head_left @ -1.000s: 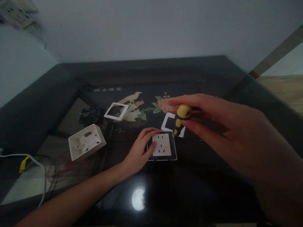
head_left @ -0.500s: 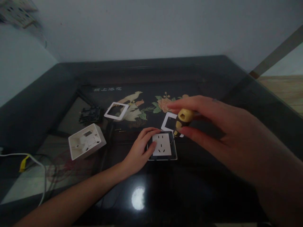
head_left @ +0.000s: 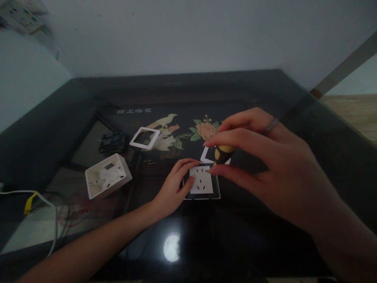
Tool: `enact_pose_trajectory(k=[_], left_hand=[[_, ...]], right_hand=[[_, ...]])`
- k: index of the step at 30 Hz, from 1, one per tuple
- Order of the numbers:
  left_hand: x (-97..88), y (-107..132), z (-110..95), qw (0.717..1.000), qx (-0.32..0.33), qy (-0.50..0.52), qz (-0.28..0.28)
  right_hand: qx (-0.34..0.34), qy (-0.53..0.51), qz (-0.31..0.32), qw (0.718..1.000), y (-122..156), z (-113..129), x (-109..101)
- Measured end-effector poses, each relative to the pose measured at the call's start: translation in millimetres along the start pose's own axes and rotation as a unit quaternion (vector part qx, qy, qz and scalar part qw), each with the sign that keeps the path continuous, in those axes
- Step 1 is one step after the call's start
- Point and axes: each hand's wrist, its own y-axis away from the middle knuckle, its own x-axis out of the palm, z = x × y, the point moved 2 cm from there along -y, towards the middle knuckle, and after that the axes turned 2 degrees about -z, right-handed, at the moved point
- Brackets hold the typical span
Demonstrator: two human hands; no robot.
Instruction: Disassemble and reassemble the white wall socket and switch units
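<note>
My left hand (head_left: 173,188) rests on the left edge of a white wall socket (head_left: 201,181) lying face up on the dark glass table, fingers curled over its top-left corner and pinning it down. My right hand (head_left: 259,157) pinches the yellow-and-black handle of a small screwdriver (head_left: 223,153), which stands nearly upright over the socket's top-right corner. The screwdriver's tip is hidden behind my fingers. A white square frame (head_left: 206,156) lies just behind the socket, partly covered by my right hand.
A second white frame (head_left: 144,138) lies farther back left. A white mounting box (head_left: 107,181) sits at the left, open side up, with a dark part (head_left: 112,142) behind it. White and yellow wires (head_left: 32,197) show under the glass at far left.
My right hand has turned on the screwdriver, its fingers now wrapping further over the yellow handle and hiding most of it. The left hand and socket have stayed put.
</note>
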Motion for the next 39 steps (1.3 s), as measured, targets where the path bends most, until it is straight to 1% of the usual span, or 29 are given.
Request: enact_pose_trajectory(k=[2, 3, 6, 8, 9, 13, 15, 17, 21, 23, 25, 26, 28, 30, 32, 34, 35, 37, 39], left_hand=[[0.2, 0.6, 0.9, 1.000, 0.002, -0.002, -0.001], [0.2, 0.9, 1.0, 1.000, 0.001, -0.002, 0.000], [0.1, 1.6, 0.5, 1.000, -0.004, 0.000, 0.007], [0.1, 1.6, 0.2, 1.000, -0.002, -0.001, 0.009], [0.2, 1.5, 0.2, 1.000, 0.001, -0.002, 0.007], [0.1, 1.3, 1.1, 1.000, 0.011, -0.004, -0.002], [-0.2, 1.6, 1.3, 1.000, 0.010, -0.003, -0.001], [-0.5, 2.1, 1.2, 1.000, 0.003, 0.001, 0.006], [-0.8, 2.8, 1.2, 1.000, 0.002, 0.003, 0.010], [-0.4, 2.7, 1.9, 1.000, 0.007, 0.002, 0.006], [0.2, 2.6, 2.5, 1.000, 0.012, -0.002, 0.004], [0.3, 2.5, 2.7, 1.000, 0.012, -0.004, 0.003], [0.3, 2.2, 2.5, 1.000, 0.012, -0.006, 0.004], [0.0, 1.9, 1.6, 1.000, 0.008, -0.005, 0.008], [-0.3, 1.7, 0.6, 1.000, 0.002, -0.003, 0.013], [-0.5, 1.6, 0.3, 1.000, 0.000, -0.002, 0.012], [-0.5, 1.7, 0.4, 1.000, 0.003, -0.003, 0.011], [-0.4, 2.0, 1.1, 1.000, 0.012, -0.005, 0.006], [-0.3, 2.3, 1.8, 1.000, 0.018, -0.007, 0.002]], right_hand=[[0.006, 0.025, -0.023, 0.999, 0.5, 1.3, 0.8], [0.010, 0.023, -0.024, 0.999, 0.7, 1.8, 0.4], [0.027, -0.028, 0.013, 0.999, 0.3, 1.4, -2.8], [0.025, -0.059, 0.040, 0.997, -0.2, 0.4, -3.7], [0.020, -0.060, 0.039, 0.997, -0.5, 0.1, -3.4], [0.003, 0.014, -0.024, 1.000, -1.2, 0.7, 1.3], [0.013, 0.030, -0.034, 0.999, -0.9, 0.6, 2.0], [0.026, 0.006, -0.016, 1.000, -0.5, -0.5, -0.4], [0.040, -0.067, 0.044, 0.996, 0.2, -3.5, -5.6], [0.024, -0.050, 0.031, 0.998, -0.3, -3.2, -4.2], [0.009, -0.005, -0.009, 1.000, -1.1, -1.8, -0.7], [0.007, 0.015, -0.027, 0.999, -1.4, -1.0, 1.0], [0.013, 0.037, -0.041, 0.998, -1.6, -0.3, 2.4], [0.022, 0.021, -0.029, 0.999, -1.3, -1.0, 0.4], [0.033, -0.018, 0.009, 0.999, -0.6, -2.7, -2.9], [0.026, -0.058, 0.042, 0.997, 0.1, -3.7, -4.5], [0.019, -0.061, 0.043, 0.997, 0.2, -3.9, -4.3], [0.009, -0.035, 0.010, 0.999, 0.0, -3.5, -1.9], [0.015, 0.008, -0.032, 0.999, -0.3, -2.5, 1.8]])
